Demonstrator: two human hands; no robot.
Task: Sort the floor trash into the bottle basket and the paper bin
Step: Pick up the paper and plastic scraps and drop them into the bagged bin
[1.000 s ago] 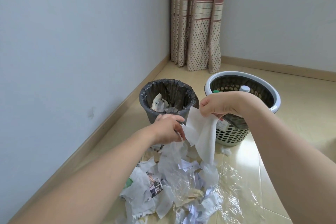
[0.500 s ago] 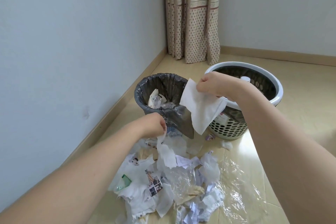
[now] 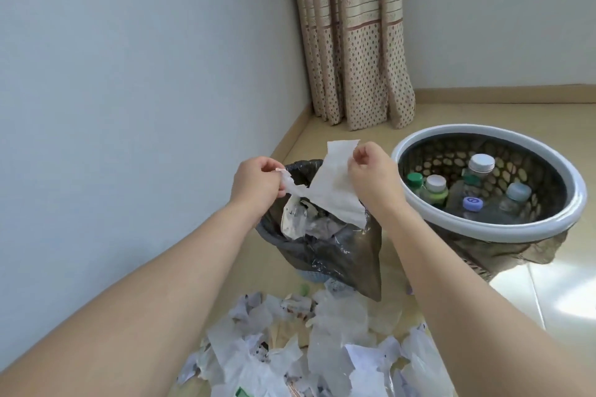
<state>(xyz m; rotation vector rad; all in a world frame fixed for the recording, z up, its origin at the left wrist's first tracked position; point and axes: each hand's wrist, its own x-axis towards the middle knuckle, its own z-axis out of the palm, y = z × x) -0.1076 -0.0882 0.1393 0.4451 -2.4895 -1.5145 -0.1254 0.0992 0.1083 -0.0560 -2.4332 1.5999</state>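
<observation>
Bottle basket (image 3: 577, 200) at 3 o'clock, bottles inside. Paper bin (image 3: 322, 255) centre. Both hands now raised over bin: right hand (image 3: 371, 177) pinches paper sheet (image 3: 335, 190), left hand (image 3: 258, 184) pinches tissue scrap (image 3: 290, 185). Drop imminent; floor pile (image 3: 306, 348) remains at 6 o'clock.

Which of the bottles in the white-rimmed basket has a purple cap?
The bottle with the purple cap bearing a white swirl, nearest the front of the round white-rimmed basket. The other caps are green, white, grey-white and pale blue.

Two plain pale walls (image 3: 129, 74) meet at 12 o'clock, where a spotty curtain (image 3: 358, 42) hangs above the shiny tan floor (image 3: 516, 113).
</observation>
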